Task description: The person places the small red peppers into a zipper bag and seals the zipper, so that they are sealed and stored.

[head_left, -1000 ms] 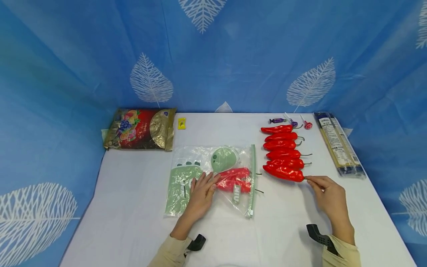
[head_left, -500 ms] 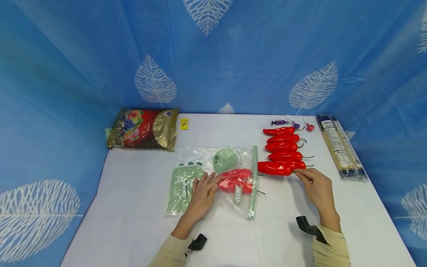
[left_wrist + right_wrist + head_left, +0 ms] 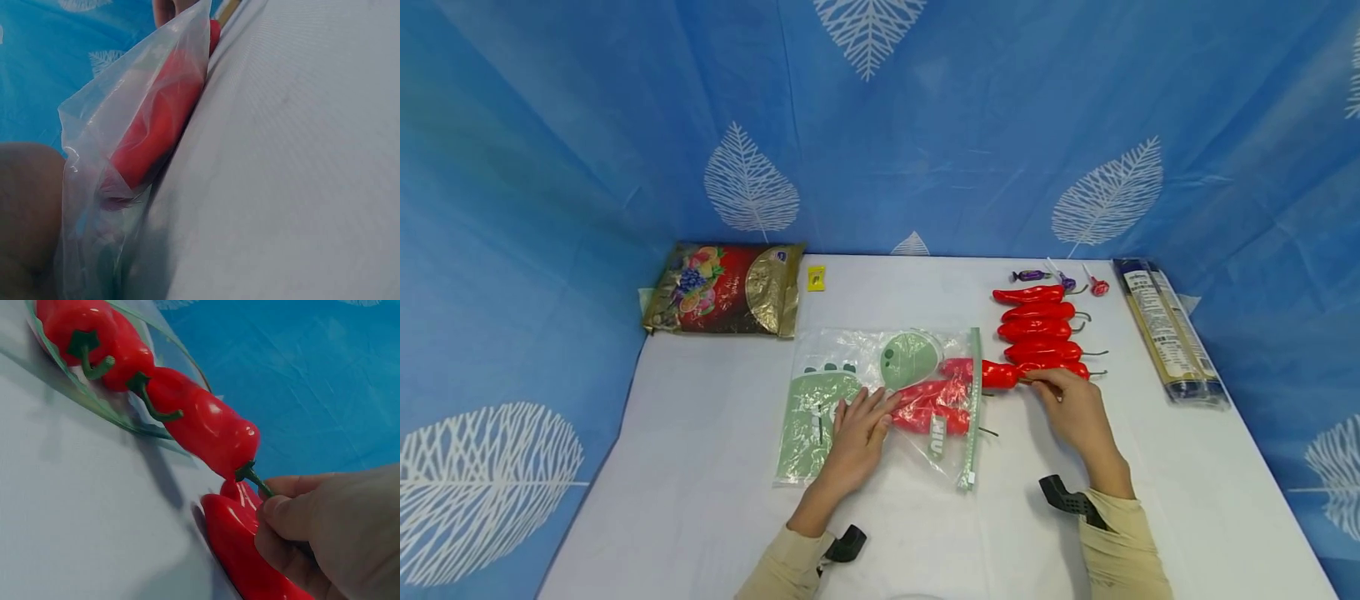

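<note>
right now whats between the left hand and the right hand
In the head view, the clear zip bag with red peppers inside lies between the left hand and right hand, plus the pepper the right hand is pushing through its opening.

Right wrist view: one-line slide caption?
Right hand pinches a red pepper by its stem, its tip inside the zip bag's mouth.

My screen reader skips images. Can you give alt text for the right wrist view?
A right hand pinches the green stem of a red pepper, its tip entering a clear bag that holds two more peppers. Another pepper lies under the hand.
</note>
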Action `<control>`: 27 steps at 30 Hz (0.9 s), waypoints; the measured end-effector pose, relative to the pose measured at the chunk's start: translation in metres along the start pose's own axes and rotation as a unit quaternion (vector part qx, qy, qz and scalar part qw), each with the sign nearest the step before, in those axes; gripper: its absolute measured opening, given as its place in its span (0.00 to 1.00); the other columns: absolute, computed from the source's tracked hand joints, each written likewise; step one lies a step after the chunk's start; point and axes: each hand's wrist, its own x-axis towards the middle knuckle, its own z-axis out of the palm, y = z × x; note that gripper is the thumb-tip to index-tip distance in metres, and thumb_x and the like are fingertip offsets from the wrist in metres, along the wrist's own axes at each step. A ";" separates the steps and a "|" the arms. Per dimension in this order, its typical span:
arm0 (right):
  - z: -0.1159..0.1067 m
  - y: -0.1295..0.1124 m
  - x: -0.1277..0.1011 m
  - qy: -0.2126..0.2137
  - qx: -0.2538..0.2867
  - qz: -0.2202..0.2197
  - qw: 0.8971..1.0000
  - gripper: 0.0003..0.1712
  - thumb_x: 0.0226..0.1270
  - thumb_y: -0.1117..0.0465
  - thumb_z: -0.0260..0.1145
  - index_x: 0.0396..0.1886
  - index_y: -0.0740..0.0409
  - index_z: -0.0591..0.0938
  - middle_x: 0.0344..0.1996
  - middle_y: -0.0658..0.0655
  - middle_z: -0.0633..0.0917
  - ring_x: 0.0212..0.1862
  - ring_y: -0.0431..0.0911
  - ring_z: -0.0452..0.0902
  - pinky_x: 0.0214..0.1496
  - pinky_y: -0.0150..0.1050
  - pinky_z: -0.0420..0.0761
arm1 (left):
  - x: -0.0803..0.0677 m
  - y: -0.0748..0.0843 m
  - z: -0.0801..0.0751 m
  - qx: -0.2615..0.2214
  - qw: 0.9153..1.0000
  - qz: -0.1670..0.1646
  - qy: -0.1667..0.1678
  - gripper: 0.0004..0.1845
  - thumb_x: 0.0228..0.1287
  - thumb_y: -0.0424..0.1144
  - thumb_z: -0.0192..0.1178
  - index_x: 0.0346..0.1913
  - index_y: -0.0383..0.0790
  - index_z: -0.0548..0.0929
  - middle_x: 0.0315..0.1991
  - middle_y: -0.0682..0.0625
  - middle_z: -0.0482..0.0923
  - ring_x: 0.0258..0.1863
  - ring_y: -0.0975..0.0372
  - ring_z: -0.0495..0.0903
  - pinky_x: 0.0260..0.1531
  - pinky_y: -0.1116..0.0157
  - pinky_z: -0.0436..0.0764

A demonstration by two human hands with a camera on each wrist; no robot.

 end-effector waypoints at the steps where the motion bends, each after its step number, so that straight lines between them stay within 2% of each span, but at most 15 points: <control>1: 0.002 -0.002 0.001 -0.005 -0.002 -0.002 1.000 0.12 0.68 0.70 0.69 0.50 0.62 0.88 0.47 0.66 0.89 0.53 0.62 0.84 0.55 0.61 0.83 | 0.000 0.000 0.000 0.000 1.000 0.000 -0.001 0.22 0.81 0.46 0.47 0.72 0.52 0.75 0.77 0.43 0.66 0.81 0.44 0.53 0.79 0.38 0.36; 9: 0.011 -0.016 0.011 -0.003 -0.017 -0.036 0.999 0.08 0.65 0.70 0.71 0.44 0.62 0.88 0.46 0.65 0.87 0.50 0.61 0.84 0.54 0.59 0.84 | 0.001 -0.002 -0.002 0.002 1.000 0.001 -0.004 0.22 0.82 0.46 0.47 0.72 0.53 0.75 0.77 0.42 0.66 0.81 0.43 0.53 0.78 0.37 0.36; 14: 0.014 -0.027 0.020 -0.015 -0.018 -0.044 0.999 0.10 0.64 0.70 0.72 0.45 0.63 0.88 0.47 0.64 0.87 0.52 0.61 0.84 0.56 0.59 0.84 | 0.002 -0.002 -0.002 0.014 1.000 0.013 0.006 0.22 0.82 0.46 0.46 0.72 0.52 0.76 0.76 0.40 0.67 0.80 0.40 0.55 0.77 0.34 0.38; 19: 0.021 -0.034 0.027 -0.025 -0.005 -0.054 0.998 0.10 0.65 0.71 0.71 0.46 0.65 0.88 0.50 0.65 0.87 0.55 0.61 0.83 0.60 0.59 0.82 | 0.002 -0.003 -0.001 0.024 1.000 0.007 0.001 0.22 0.81 0.45 0.46 0.72 0.53 0.75 0.76 0.41 0.66 0.80 0.41 0.55 0.77 0.35 0.39; 23: 0.027 -0.036 0.029 -0.007 0.020 -0.050 0.999 0.10 0.65 0.70 0.71 0.45 0.65 0.88 0.47 0.65 0.88 0.51 0.60 0.85 0.55 0.57 0.85 | 0.002 -0.002 -0.001 0.025 1.000 -0.001 -0.012 0.22 0.82 0.45 0.46 0.73 0.54 0.74 0.77 0.43 0.65 0.81 0.42 0.54 0.78 0.36 0.38; 27: 0.030 -0.039 0.030 0.002 0.031 -0.028 0.999 0.10 0.65 0.69 0.71 0.47 0.64 0.88 0.44 0.64 0.89 0.45 0.58 0.87 0.50 0.56 0.87 | 0.002 -0.002 -0.001 0.019 1.000 0.001 -0.011 0.22 0.81 0.45 0.47 0.73 0.55 0.74 0.77 0.42 0.65 0.81 0.42 0.53 0.78 0.36 0.37</control>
